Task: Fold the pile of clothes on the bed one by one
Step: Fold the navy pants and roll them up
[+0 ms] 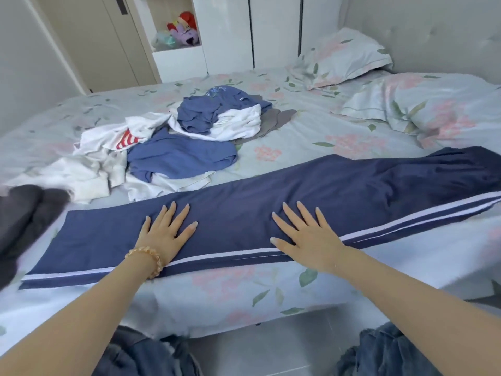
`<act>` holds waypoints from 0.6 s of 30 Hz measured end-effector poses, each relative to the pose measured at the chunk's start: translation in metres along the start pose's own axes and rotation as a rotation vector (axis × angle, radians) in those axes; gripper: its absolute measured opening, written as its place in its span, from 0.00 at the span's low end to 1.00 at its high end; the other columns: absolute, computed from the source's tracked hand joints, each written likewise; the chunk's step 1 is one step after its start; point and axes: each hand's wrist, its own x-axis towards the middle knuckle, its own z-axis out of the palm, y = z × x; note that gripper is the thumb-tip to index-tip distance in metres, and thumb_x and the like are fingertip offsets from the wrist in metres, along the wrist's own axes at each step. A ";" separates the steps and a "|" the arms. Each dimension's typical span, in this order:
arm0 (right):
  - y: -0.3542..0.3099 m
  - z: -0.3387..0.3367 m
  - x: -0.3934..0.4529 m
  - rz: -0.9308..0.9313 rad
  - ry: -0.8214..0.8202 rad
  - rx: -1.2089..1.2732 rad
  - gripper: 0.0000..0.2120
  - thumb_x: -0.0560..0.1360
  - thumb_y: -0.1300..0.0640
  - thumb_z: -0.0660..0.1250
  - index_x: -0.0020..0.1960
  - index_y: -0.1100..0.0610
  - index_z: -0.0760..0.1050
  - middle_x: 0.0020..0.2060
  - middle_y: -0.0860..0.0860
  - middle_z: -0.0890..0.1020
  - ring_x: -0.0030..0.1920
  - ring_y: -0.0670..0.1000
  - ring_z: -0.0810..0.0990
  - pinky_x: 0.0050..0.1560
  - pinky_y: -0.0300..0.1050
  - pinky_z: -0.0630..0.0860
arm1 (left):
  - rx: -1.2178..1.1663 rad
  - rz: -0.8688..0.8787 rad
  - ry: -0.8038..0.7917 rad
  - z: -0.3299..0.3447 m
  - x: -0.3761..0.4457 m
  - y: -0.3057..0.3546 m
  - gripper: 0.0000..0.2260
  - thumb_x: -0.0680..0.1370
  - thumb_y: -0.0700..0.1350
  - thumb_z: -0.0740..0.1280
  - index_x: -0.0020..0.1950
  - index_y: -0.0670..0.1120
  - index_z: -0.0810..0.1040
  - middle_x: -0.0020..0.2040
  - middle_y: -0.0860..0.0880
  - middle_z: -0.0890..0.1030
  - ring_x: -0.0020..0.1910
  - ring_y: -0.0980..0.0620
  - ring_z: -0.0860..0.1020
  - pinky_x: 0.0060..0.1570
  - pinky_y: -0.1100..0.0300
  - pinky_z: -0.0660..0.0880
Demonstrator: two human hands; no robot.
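Flat, both hands (166, 232) (306, 237) press navy trousers (244, 213) on bed (298, 123)

No text or label can be read.

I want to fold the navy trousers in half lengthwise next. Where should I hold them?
Probably pinch the hem end of the navy trousers at the left, with fingers from above. They lie flat and straight, so that free end can swing toward the waist on the right.
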 end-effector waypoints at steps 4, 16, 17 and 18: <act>-0.058 -0.001 0.013 -0.227 -0.028 0.048 0.44 0.64 0.26 0.26 0.77 0.42 0.34 0.77 0.44 0.35 0.77 0.51 0.32 0.76 0.54 0.35 | 0.070 -0.049 -0.075 0.000 -0.022 -0.035 0.24 0.83 0.55 0.44 0.77 0.59 0.37 0.78 0.49 0.33 0.77 0.46 0.35 0.73 0.40 0.41; -0.133 0.011 0.044 -0.656 0.575 -0.146 0.09 0.67 0.60 0.75 0.35 0.50 0.76 0.34 0.45 0.73 0.32 0.49 0.70 0.28 0.41 0.67 | -0.420 -0.988 0.265 0.020 -0.070 -0.155 0.24 0.80 0.57 0.59 0.67 0.41 0.69 0.67 0.38 0.68 0.66 0.38 0.64 0.65 0.43 0.61; -0.133 0.011 0.045 -0.649 0.600 -0.163 0.10 0.67 0.60 0.75 0.34 0.50 0.75 0.33 0.46 0.72 0.32 0.49 0.69 0.28 0.41 0.67 | -0.439 -0.981 0.302 0.020 -0.070 -0.158 0.21 0.79 0.55 0.62 0.64 0.41 0.71 0.65 0.38 0.69 0.65 0.37 0.65 0.64 0.42 0.63; -0.132 0.012 0.046 -0.653 0.645 -0.159 0.10 0.69 0.60 0.73 0.34 0.51 0.74 0.33 0.46 0.72 0.32 0.49 0.69 0.28 0.41 0.67 | -0.466 -0.963 0.337 0.019 -0.071 -0.161 0.18 0.79 0.53 0.63 0.61 0.40 0.73 0.63 0.37 0.70 0.63 0.36 0.67 0.62 0.42 0.65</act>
